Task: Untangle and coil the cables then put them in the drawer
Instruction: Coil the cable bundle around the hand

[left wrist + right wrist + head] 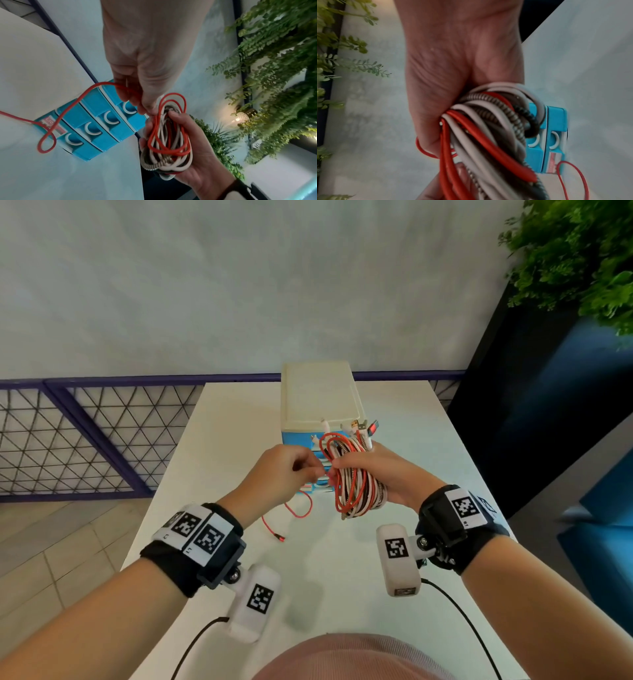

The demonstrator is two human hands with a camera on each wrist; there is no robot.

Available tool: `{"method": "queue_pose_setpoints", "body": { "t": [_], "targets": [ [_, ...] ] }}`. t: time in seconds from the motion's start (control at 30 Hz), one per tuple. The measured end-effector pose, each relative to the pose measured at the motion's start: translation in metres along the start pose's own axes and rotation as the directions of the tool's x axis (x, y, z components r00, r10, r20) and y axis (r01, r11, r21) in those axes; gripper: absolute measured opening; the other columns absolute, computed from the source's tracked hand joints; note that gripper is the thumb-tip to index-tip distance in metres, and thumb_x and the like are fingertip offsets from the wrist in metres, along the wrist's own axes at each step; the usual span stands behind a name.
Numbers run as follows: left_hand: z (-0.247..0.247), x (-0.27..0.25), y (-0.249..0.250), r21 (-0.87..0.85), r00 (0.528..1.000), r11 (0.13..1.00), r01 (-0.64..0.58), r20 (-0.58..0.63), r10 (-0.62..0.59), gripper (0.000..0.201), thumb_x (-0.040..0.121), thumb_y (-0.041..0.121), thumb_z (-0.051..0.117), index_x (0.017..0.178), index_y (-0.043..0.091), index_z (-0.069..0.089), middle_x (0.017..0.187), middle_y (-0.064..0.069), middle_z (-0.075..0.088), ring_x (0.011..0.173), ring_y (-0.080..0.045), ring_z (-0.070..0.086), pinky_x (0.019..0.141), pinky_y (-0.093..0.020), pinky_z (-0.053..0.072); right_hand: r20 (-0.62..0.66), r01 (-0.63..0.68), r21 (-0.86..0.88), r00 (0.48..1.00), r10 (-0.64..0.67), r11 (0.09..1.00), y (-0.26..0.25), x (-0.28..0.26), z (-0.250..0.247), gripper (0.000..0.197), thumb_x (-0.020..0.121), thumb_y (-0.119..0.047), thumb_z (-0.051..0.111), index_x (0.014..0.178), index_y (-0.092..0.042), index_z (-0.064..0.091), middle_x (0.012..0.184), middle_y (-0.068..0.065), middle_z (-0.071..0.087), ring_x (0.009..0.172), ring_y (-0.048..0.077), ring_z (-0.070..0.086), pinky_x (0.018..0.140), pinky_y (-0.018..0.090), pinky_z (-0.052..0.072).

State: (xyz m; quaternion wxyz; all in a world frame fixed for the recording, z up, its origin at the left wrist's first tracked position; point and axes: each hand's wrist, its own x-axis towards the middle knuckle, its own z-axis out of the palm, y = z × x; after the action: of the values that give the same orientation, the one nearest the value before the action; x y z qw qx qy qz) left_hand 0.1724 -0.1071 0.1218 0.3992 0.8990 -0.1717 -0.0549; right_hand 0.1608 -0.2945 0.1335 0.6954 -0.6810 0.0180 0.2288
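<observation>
From the head view, your right hand (387, 474) has its fingers wrapped around a bunch of cables (356, 474), red, white and braided, held up above the white table (342, 559). Your left hand (284, 474) pinches the red cable (301, 510) just beside the bunch. The loose end of that cable hangs down and lies on the table. The little drawer box (320, 395) stands right behind your hands, at the table's far edge. There is bare table to the left and right of it.

The left wrist view shows what the head view hides: four blue drawers (96, 124), all pushed in. The red cable loops across the front of them.

The right wrist view shows the bunch packed tight in your palm, and a red loop near the box's label (552, 162).
</observation>
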Motion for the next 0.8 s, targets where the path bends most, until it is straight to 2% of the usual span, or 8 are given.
{"method": "queue_pose_setpoints", "body": {
  "t": [0.1,0.23,0.33,0.43,0.47,0.53,0.67,0.8],
  "targets": [
    [0.003,-0.002,0.005,0.022,0.985,0.995,-0.093,-0.142,0.095,0.006,0.085,0.017,0.066,0.084,0.017,0.071,0.074,0.011,0.066,0.068,0.006,0.059,0.062,-0.005,0.039,0.065,-0.013,0.08,0.998,0.008,0.997,0.004,0.001,0.003,0.019,0.084,-0.008,0.068,0.103,-0.005,0.067,0.09,0.014,0.072,0.086,0.026,0.071,0.079,0.038,0.058],
    [0.007,-0.007,0.005,0.006,0.971,0.991,-0.132,-0.2,0.131,0.004,0.085,0.018,0.067,0.085,0.016,0.071,0.075,0.014,0.065,0.071,0.015,0.056,0.065,-0.001,0.04,0.077,-0.061,0.157,0.996,0.05,0.986,0.009,0.0,0.006,0.01,0.086,-0.007,0.066,0.096,-0.004,0.068,0.084,0.013,0.07,0.077,0.021,0.07,0.069,0.033,0.058],
    [0.002,-0.006,0.002,0.068,0.993,0.995,-0.079,-0.086,0.085,0.017,0.086,0.03,0.066,0.074,0.018,0.064,0.065,0.014,0.058,0.061,0.005,0.054,0.057,-0.009,0.039,0.005,-0.075,0.08,0.997,0.075,0.994,0.015,0.001,0.007,0.006,0.084,-0.004,0.062,0.089,-0.003,0.064,0.074,0.011,0.067,0.062,0.017,0.067,0.061,0.03,0.056],
    [-0.011,-0.002,-0.009,0.037,0.98,0.987,0.154,0.122,-0.158,0.037,0.096,0.038,0.049,0.066,0.016,0.054,0.061,0.003,0.047,0.048,-0.007,0.039,0.05,-0.021,0.034,-0.087,-0.044,0.041,0.995,0.048,0.998,0.021,0.005,-0.001,0.006,0.083,-0.007,0.063,0.089,-0.004,0.063,0.071,0.011,0.066,0.056,0.017,0.064,0.058,0.029,0.054],
    [-0.016,-0.003,-0.014,-0.115,0.945,0.951,0.285,0.199,-0.259,0.038,0.098,0.038,0.043,0.068,0.017,0.052,0.06,0.003,0.043,0.047,-0.009,0.036,0.05,-0.022,0.034,-0.125,-0.032,0.047,0.991,0.038,0.998,0.022,0.007,-0.005,0.008,0.084,-0.01,0.064,0.089,-0.004,0.063,0.072,0.011,0.066,0.056,0.017,0.064,0.059,0.03,0.055],
    [-0.021,-0.007,-0.02,-0.454,0.86,0.737,0.5,0.358,-0.363,0.031,0.101,0.031,0.038,0.078,0.017,0.053,0.059,0.006,0.04,0.045,-0.008,0.034,0.049,-0.02,0.037,-0.185,-0.003,0.063,0.983,0.014,0.998,0.026,0.008,-0.014,0.015,0.085,-0.018,0.068,0.091,-0.006,0.063,0.074,0.009,0.065,0.059,0.017,0.064,0.06,0.03,0.056],
    [-0.02,-0.011,-0.01,-0.727,0.81,0.362,0.584,0.488,-0.326,0.021,0.099,0.011,0.041,0.093,0.012,0.061,0.069,0.004,0.058,0.053,-0.006,0.055,0.055,-0.02,0.055,-0.203,0.025,0.015,0.979,-0.021,1.0,0.03,0.009,-0.012,0.027,0.085,-0.039,0.07,0.095,-0.014,0.063,0.071,0.003,0.064,0.057,0.011,0.064,0.059,0.026,0.054],
    [-0.013,-0.01,0.009,-0.747,0.811,0.321,0.582,0.503,-0.3,0.013,0.092,0.013,0.054,0.091,0.011,0.067,0.072,0.003,0.07,0.057,-0.007,0.064,0.059,-0.019,0.058,-0.157,0.058,0.027,0.986,-0.053,0.998,0.031,0.01,0.005,0.046,0.083,-0.055,0.064,0.101,-0.013,0.061,0.077,0.009,0.061,0.067,0.014,0.062,0.067,0.03,0.053]
  ]
}}
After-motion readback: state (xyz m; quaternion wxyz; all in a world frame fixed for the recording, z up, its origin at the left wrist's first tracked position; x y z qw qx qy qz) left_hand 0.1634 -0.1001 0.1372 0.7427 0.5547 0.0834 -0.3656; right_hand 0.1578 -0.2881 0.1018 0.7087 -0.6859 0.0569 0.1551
